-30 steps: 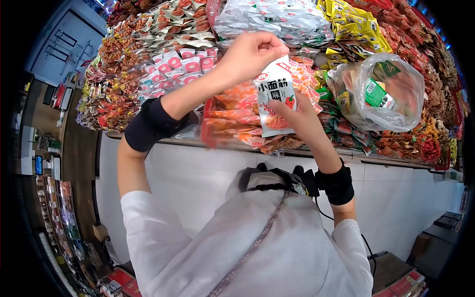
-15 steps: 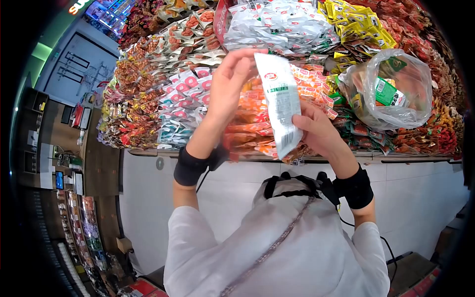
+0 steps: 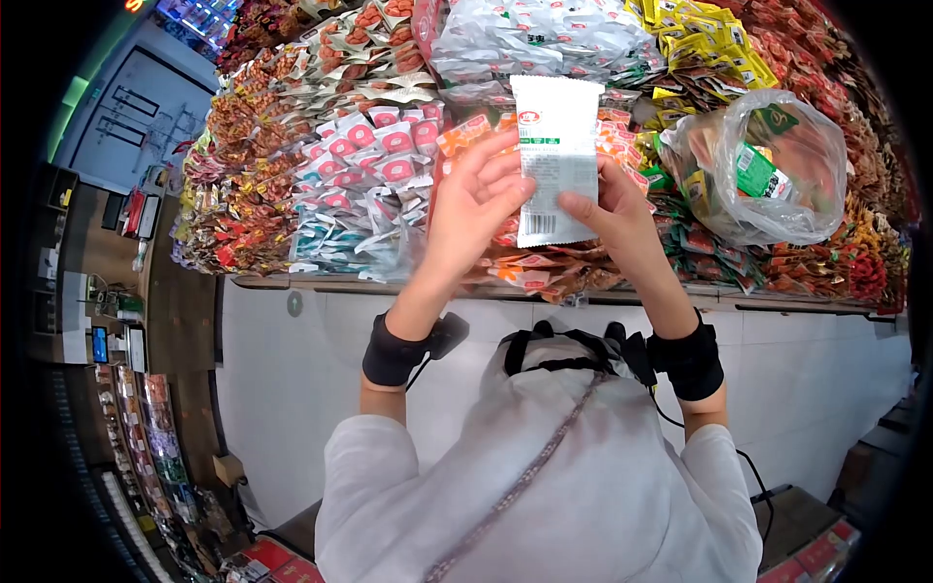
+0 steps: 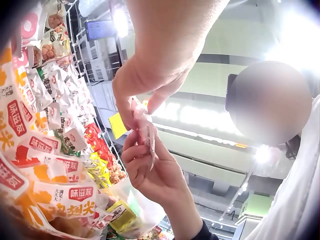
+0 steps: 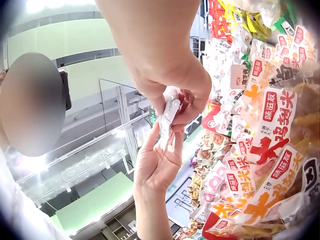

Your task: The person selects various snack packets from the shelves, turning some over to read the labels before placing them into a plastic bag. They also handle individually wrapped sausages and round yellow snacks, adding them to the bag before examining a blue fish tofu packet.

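Observation:
In the head view a white snack packet [image 3: 558,160] is held upright, its printed back with a barcode facing the camera. The left hand [image 3: 476,199] is at the packet's left edge, thumb tip on the front and fingers behind or beside it. On the right side the right hand [image 3: 622,209] pinches it, thumb on the face and fingers behind. Seen edge-on in the left wrist view, the packet [image 4: 145,131] lies between the left hand [image 4: 150,75] and the right hand [image 4: 157,172]. Both hands also meet at the packet [image 5: 169,117] in the right wrist view.
A clear plastic bag [image 3: 773,219] with several packets stands right of the hands on the display. Piles of pink-and-white packets [image 3: 374,160], silvery packets [image 3: 544,44] and yellow packets [image 3: 714,49] surround them. The display's front edge [image 3: 369,286] runs below the forearms.
The packet was turned from its coloured front to its back and now stands more upright. The left hand has come down from the packet's top to its left side; the right hand keeps its grip.

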Demonstrator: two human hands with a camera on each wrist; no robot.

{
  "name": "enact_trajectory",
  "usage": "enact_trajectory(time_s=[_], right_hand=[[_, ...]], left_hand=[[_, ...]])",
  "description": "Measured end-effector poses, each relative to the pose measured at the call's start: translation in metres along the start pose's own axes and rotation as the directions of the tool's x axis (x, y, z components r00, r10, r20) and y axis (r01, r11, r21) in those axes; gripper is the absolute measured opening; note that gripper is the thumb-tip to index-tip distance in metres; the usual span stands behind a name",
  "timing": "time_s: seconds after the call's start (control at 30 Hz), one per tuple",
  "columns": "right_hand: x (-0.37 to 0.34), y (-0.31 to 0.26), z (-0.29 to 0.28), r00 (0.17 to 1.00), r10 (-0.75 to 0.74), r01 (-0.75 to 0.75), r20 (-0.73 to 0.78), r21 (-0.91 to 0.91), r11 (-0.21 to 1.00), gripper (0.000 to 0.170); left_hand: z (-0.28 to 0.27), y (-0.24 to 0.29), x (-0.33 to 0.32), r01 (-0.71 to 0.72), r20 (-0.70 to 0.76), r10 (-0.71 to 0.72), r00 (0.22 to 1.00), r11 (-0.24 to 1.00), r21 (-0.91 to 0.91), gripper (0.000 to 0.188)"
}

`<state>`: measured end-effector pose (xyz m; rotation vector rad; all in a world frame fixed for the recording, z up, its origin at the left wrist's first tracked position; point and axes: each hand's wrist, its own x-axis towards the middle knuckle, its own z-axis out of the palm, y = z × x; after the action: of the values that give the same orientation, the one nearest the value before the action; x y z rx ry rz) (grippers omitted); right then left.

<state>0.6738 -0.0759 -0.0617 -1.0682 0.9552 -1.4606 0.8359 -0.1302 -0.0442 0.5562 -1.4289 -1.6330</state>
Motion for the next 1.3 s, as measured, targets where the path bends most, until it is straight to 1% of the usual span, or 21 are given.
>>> enact_trajectory(time_s=[0.13,0.17,0.27,0.37,0.47,0.57,0.63,0.73,0.77,0.8,0.87,0.9,0.97,1.0,1.03,1.07,1.1,1.2,1.23,1.27,1.3], right_hand=[[-0.002,-0.005,0.002,0.999,0.049,-0.049,-0.010,-0.003,0.999,0.036],[-0.003,-0.006,0.003,0.999,0.037,-0.037,-0.012,0.002,0.999,0.034],[-0.004,-0.007,0.003,0.991,0.128,-0.125,-0.037,0.076,0.989,0.026],[-0.002,0.003,-0.006,0.983,0.174,-0.167,-0.053,0.117,0.979,0.019],[-0.006,0.000,-0.005,0.984,0.177,-0.172,-0.031,0.113,0.979,0.025],[-0.011,-0.011,0.003,0.994,0.095,-0.090,-0.056,0.082,0.993,0.022],[-0.010,-0.012,0.003,0.999,0.026,-0.027,-0.035,-0.033,0.999,0.022],[-0.002,-0.014,-0.003,0.996,-0.081,0.072,-0.027,-0.238,0.969,0.021],[0.003,-0.016,-0.006,0.993,-0.118,0.103,-0.030,-0.308,0.946,0.021],[0.009,-0.019,-0.008,0.990,-0.135,0.123,-0.030,-0.260,0.958,0.022],[0.019,-0.025,-0.009,0.971,-0.240,0.212,-0.012,-0.431,0.877,0.022],[0.020,-0.030,-0.008,0.966,-0.258,0.228,0.002,-0.471,0.852,0.022],[0.022,-0.038,-0.006,0.957,-0.286,0.261,0.042,-0.549,0.794,0.022],[0.022,-0.041,-0.003,0.896,-0.444,0.362,0.021,-0.615,0.701,0.023],[0.020,-0.043,0.000,0.808,-0.589,0.442,0.016,-0.678,0.588,0.024],[0.018,-0.044,0.003,0.696,-0.718,0.499,0.026,-0.735,0.458,0.026],[0.015,-0.043,0.001,0.625,-0.778,0.508,0.062,-0.789,0.346,0.033],[-0.009,-0.040,0.014,0.487,-0.840,0.503,0.241,-0.863,0.044,0.038],[-0.014,-0.035,0.019,0.492,-0.825,0.533,0.278,-0.845,0.033,0.043],[-0.020,-0.034,0.023,0.525,-0.787,0.542,0.325,-0.840,0.015,0.043],[-0.027,-0.034,0.026,0.556,-0.744,0.552,0.371,-0.834,-0.003,0.043]], left_hand=[[0.000,0.002,-0.001,0.046,-0.042,-0.045,0.998,0.999,0.007,0.045],[0.001,0.003,-0.001,0.052,-0.051,-0.052,0.997,0.999,0.005,0.045],[0.000,0.001,-0.002,0.049,-0.056,-0.049,0.997,0.999,-0.010,0.044],[-0.001,0.001,-0.004,0.053,-0.064,-0.054,0.996,0.998,-0.023,0.042],[-0.001,0.001,-0.008,0.055,-0.079,-0.057,0.995,0.998,-0.023,0.040],[-0.002,0.001,-0.008,0.058,-0.086,-0.060,0.995,0.998,-0.021,0.041],[0.000,0.003,-0.008,0.035,-0.073,-0.036,0.997,0.999,-0.009,0.040],[0.000,-0.001,-0.010,0.067,-0.099,-0.068,0.993,0.998,-0.014,0.041],[-0.007,-0.008,-0.010,0.123,-0.076,-0.118,0.990,0.990,0.072,0.038],[-0.004,-0.005,-0.011,0.140,-0.076,-0.142,0.987,0.990,-0.025,0.035],[0.013,-0.001,-0.015,0.166,-0.074,-0.186,0.980,0.962,-0.219,0.030],[0.018,-0.001,-0.017,0.153,-0.099,-0.186,0.978,0.949,-0.276,0.022],[0.020,-0.006,-0.016,0.096,-0.130,-0.141,0.981,0.947,-0.307,0.020],[0.022,-0.008,-0.017,0.065,-0.150,-0.119,0.982,0.944,-0.324,0.020],[0.027,-0.006,-0.017,0.037,-0.173,-0.106,0.979,0.932,-0.360,0.019],[0.030,-0.006,-0.017,-0.001,-0.198,-0.079,0.977,0.927,-0.374,0.019],[0.033,-0.007,-0.016,-0.041,-0.223,-0.051,0.974,0.920,-0.389,0.018],[0.040,-0.005,-0.016,-0.119,-0.281,-0.001,0.960,0.904,-0.410,0.018],[0.043,-0.002,-0.017,-0.127,-0.295,0.001,0.956,0.903,-0.410,0.017],[0.045,-0.001,-0.017,-0.135,-0.308,0.003,0.951,0.902,-0.410,0.017],[0.044,-0.004,-0.017,-0.138,-0.275,0.034,0.961,0.920,-0.367,0.019]])
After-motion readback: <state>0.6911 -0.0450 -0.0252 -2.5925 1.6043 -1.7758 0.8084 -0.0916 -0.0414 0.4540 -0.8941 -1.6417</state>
